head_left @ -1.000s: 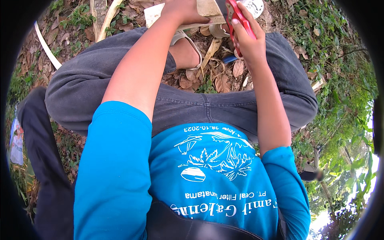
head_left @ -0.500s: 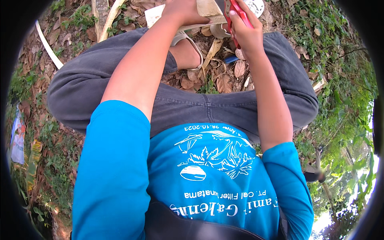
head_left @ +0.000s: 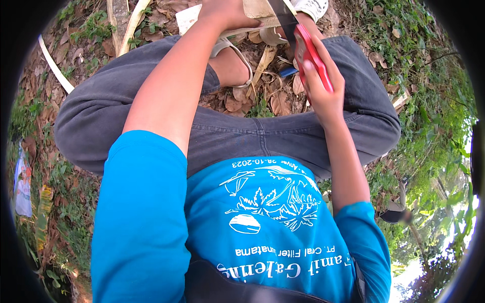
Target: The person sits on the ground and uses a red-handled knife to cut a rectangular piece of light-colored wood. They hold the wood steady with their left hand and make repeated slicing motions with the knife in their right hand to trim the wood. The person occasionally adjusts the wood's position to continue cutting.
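My left hand [head_left: 227, 12] is at the top edge, pressing down on a pale flat piece of wood [head_left: 258, 10] that rests above my feet. My right hand [head_left: 323, 93] is closed around the red handle [head_left: 310, 50] of a cutting tool. Its dark blade [head_left: 283, 16] slants up against the wood. Whether the blade is touching the wood or only lying across it, I cannot tell. Both forearms reach out over my bent knees in grey trousers [head_left: 242, 136].
My foot in a pale sandal [head_left: 237, 50] stands on dry leaves. A small blue item [head_left: 289, 72] lies by the tool. Pale wooden strips [head_left: 124, 22] and a white band [head_left: 53, 70] lie at the upper left. A white shoe [head_left: 310, 6] is at the top.
My right hand has drawn the red-handled tool back toward my body. My left hand has stayed on the wood.
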A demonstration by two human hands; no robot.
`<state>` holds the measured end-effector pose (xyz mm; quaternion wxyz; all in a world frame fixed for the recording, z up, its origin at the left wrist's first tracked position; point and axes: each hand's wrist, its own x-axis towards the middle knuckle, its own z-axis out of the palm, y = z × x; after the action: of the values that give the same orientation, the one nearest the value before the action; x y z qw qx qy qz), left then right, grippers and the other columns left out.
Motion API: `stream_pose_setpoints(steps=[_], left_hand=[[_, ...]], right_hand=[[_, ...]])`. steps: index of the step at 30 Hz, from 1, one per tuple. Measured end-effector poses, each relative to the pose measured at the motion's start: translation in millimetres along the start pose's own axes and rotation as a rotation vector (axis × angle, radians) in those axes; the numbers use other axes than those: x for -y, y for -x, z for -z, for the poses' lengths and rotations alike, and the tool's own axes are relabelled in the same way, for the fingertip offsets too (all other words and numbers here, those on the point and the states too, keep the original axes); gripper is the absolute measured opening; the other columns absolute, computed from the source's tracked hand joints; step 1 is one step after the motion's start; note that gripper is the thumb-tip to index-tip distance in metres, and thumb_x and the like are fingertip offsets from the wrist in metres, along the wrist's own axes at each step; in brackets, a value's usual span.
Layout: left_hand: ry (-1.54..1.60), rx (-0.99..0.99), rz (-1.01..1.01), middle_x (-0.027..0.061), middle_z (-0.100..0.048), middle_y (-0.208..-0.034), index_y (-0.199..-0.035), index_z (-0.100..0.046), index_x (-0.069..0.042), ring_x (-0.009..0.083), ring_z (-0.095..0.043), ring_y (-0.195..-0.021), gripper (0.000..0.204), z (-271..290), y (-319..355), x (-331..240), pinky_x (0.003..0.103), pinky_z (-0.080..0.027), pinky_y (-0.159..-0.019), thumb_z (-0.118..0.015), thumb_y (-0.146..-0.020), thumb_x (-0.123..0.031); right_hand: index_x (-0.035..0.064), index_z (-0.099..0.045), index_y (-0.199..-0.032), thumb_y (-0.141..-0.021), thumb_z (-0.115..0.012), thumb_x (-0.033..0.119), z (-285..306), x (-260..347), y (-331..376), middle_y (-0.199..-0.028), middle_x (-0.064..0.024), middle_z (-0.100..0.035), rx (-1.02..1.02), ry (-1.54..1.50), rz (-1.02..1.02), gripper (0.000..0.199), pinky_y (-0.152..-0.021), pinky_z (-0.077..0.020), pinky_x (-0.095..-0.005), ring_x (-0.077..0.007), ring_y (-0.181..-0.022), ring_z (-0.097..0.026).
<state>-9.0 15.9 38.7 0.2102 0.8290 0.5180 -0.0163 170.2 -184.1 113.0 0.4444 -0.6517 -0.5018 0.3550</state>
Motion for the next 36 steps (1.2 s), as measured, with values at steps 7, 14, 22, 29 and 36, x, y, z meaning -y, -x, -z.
stream_pose_setpoints(steps=[7,14,22,29,36], left_hand=[[0.000,0.076,0.006,0.0204,-0.064,-0.132,-0.132,-0.059,-0.001,0.0347,-0.059,-0.127,0.095,4,-9,-1,0.050,-0.046,-0.107,-0.082,-0.064,-0.064],[0.049,0.070,0.015,0.0201,-0.064,-0.130,-0.131,-0.059,-0.001,0.0350,-0.060,-0.125,0.094,2,-6,5,0.049,-0.046,-0.106,-0.082,-0.065,-0.064],[-0.102,-0.094,-0.025,0.0135,-0.061,-0.141,-0.142,-0.056,-0.007,0.0285,-0.056,-0.135,0.109,-24,-1,0,0.047,-0.040,-0.111,-0.083,-0.061,-0.075],[-0.091,-0.022,-0.014,0.0120,-0.062,-0.138,-0.137,-0.057,-0.004,0.0281,-0.056,-0.132,0.108,-26,-7,3,0.047,-0.042,-0.108,-0.080,-0.062,-0.077],[-0.062,-0.061,0.019,0.0198,-0.058,-0.140,-0.143,-0.051,-0.006,0.0372,-0.053,-0.134,0.109,-27,-1,7,0.054,-0.041,-0.109,-0.080,-0.063,-0.076]], right_hand=[[0.0109,-0.059,-0.146,-0.100,-0.067,0.013,-41,-50,-92,-0.082,0.0019,-0.063,-0.035,-0.039,0.048,0.048,-0.051,-0.0411,-0.0219,-0.0036,-0.058,-0.050],[0.0001,-0.054,-0.148,-0.100,-0.063,0.008,30,47,33,-0.132,-0.0109,-0.067,0.068,0.018,-0.270,0.049,-0.103,-0.0458,-0.0282,-0.0134,-0.117,-0.061],[0.0082,-0.062,-0.142,-0.096,-0.068,0.011,-36,-19,-61,-0.114,-0.0144,-0.073,-0.038,-0.008,-0.016,0.047,-0.093,-0.0502,-0.0276,-0.0136,-0.103,-0.065],[0.0043,-0.063,-0.141,-0.097,-0.069,0.011,-14,4,-75,-0.098,-0.0035,-0.070,-0.150,-0.401,-0.121,0.044,-0.070,-0.0486,-0.0219,-0.0063,-0.080,-0.060],[0.0014,-0.048,-0.152,-0.104,-0.056,0.007,58,91,-21,-0.059,0.0072,-0.035,-0.257,-0.751,-0.033,0.049,-0.044,-0.0304,-0.0216,-0.0024,-0.045,-0.030]])
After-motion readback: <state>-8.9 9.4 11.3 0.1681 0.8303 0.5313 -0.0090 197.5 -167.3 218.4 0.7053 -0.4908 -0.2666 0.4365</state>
